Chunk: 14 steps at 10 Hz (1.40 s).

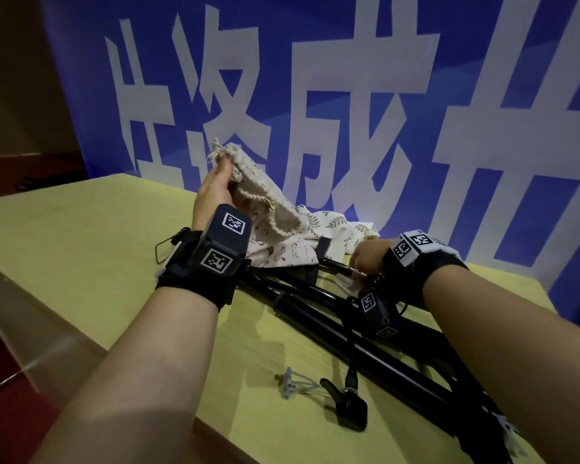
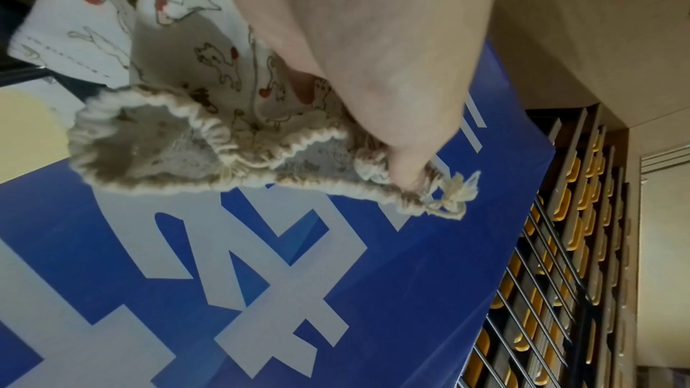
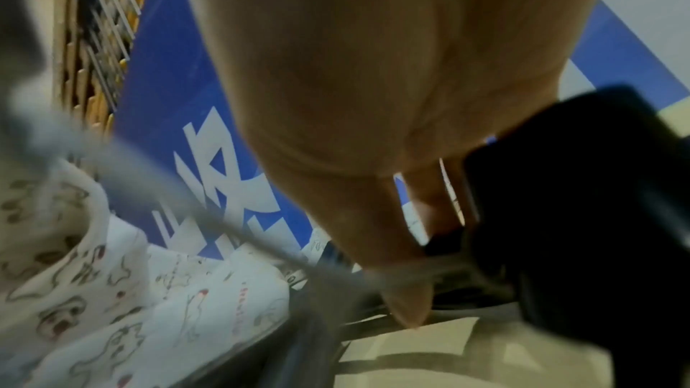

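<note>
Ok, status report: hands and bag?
Left hand pinches bag mouth, lifted. Right hand down on black poles, grip unclear. Nothing blocks the bag.

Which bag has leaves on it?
The leaf-print bag lying on the table by the right hand. The left hand holds up the animal-print bag instead.

right hand (image 3: 373, 84) grip: blurred | black poles (image 1: 416, 375): cut off bottom-right

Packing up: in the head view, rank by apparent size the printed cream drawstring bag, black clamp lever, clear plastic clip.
1. printed cream drawstring bag
2. black clamp lever
3. clear plastic clip
</note>
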{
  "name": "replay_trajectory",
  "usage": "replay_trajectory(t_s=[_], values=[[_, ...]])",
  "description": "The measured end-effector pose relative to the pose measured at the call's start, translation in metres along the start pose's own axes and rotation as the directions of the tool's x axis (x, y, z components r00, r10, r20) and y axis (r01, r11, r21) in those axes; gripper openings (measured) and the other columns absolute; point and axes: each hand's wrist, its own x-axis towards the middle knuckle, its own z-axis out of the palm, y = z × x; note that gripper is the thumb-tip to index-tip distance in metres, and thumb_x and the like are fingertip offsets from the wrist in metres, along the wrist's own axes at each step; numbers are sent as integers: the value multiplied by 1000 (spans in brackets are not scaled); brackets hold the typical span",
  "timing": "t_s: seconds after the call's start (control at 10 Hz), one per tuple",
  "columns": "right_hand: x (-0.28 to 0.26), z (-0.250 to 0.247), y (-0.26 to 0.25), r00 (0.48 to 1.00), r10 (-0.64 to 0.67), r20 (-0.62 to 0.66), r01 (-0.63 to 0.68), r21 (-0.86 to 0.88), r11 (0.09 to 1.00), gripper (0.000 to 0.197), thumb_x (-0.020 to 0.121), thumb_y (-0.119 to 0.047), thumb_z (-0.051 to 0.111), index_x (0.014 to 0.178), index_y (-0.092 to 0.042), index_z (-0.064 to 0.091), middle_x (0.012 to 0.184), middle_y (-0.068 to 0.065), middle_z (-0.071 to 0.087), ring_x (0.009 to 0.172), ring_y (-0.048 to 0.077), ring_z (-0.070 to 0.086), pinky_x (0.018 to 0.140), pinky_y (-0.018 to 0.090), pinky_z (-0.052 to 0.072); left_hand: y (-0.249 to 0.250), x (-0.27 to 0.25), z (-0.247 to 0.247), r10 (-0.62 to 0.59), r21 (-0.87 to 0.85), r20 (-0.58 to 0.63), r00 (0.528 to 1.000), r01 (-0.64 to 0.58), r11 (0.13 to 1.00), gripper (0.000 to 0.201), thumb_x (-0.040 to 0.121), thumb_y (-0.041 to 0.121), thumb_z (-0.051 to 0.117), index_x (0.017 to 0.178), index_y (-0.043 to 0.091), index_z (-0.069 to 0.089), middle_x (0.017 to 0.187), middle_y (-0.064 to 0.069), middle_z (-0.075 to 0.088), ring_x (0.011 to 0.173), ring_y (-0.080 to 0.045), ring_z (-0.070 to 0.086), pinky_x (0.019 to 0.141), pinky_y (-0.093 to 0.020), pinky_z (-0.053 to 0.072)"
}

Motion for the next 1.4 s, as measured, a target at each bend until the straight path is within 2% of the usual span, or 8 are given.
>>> replay_trajectory(t_s=[0.3,0.5,0.7,0.9,1.0,1.1,1.2,1.4], values=[[12,1,10,991,-15,133,-8,174,985,44,82,-20,66,122,-3,60,129,18,57,109,30,54,100,40,44,-3,-7,3,41,79,-16,999,-40,996,49,92,44,54,130,12,53,114,-5,64,101,-21,63,100,-47,48],[15,2,-4,995,-2,-102,15,131,991,39,97,-35,49,119,-5,60,121,8,59,113,25,54,93,32,41,3,-8,-6,93,175,-89,992,-77,982,21,91,45,56,95,27,67,100,0,73,95,-21,70,91,-48,53],[10,3,-6,972,3,-234,93,400,912,30,97,-18,45,113,1,61,94,12,62,83,24,58,74,31,50,14,-19,6,113,202,-73,991,-96,975,12,94,36,56,89,29,64,94,4,70,96,-19,67,95,-49,51],[-11,-10,12,899,150,-412,165,634,755,18,98,-21,45,90,-8,55,83,13,61,74,30,62,63,35,51,22,-29,13,168,288,-95,981,-135,948,22,98,33,50,111,21,62,102,0,68,97,-20,66,93,-40,52],[-25,-19,20,863,199,-465,212,689,693,21,99,-22,43,99,-5,55,82,13,61,66,25,60,51,31,46,22,-36,22,233,395,-134,963,-163,904,39,101,25,41,133,3,49,132,-20,55,122,-35,52,102,-39,41],[-39,-25,28,853,224,-471,239,734,636,18,99,-23,42,99,-7,52,95,15,61,81,29,64,49,29,40,21,-33,28,143,377,-221,965,-51,925,42,103,10,34,144,4,35,148,-21,35,133,-38,37,106,-36,30],[-53,-23,42,897,204,-392,214,789,576,16,99,-22,44,91,-9,50,94,13,60,86,30,67,45,27,35,19,-46,33,161,453,-224,961,-44,890,49,100,6,38,148,5,27,148,-22,31,134,-38,35,106,-37,27],[-90,-15,79,873,275,-403,126,731,670,17,95,-18,53,91,-2,59,69,9,58,51,17,56,44,25,37,7,-65,48,173,497,-172,970,-66,865,42,103,24,37,135,-3,44,138,-24,48,127,-38,45,103,-39,36]])
